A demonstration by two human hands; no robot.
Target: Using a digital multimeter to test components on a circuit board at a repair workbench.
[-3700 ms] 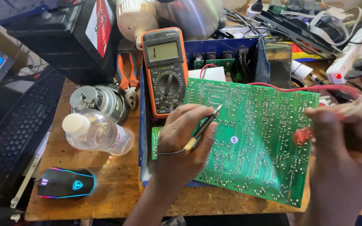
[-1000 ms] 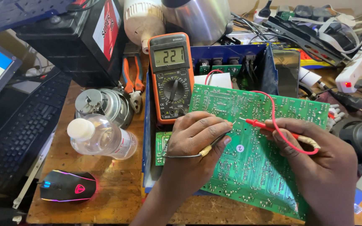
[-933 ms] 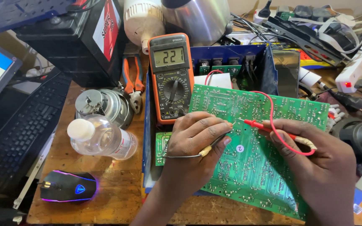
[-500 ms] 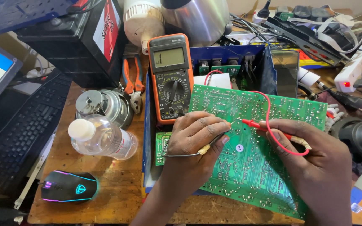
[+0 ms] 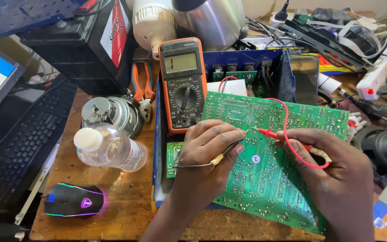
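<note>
A large green circuit board (image 5: 269,175) lies solder side up across a blue metal case (image 5: 157,148). My left hand (image 5: 209,152) rests on the board's left part and pinches a black test probe (image 5: 229,148) whose tip touches the board. My right hand (image 5: 332,175) holds a red test probe (image 5: 274,133) with its tip on the board close to the black one; its red lead loops over the board. An orange multimeter (image 5: 182,83) leans just behind my left hand, display lit.
A clear plastic bottle (image 5: 108,148), a round metal motor part (image 5: 113,114) and orange-handled pliers (image 5: 139,85) lie left of the case. A glowing mouse (image 5: 72,200), black keyboard (image 5: 19,143), black battery (image 5: 86,42), and a power strip (image 5: 377,76) with cables surround the wooden desk.
Both probe tips stayed close together on the board, shifting only slightly. The multimeter's display changed from a two-digit reading to a single digit at its left.
</note>
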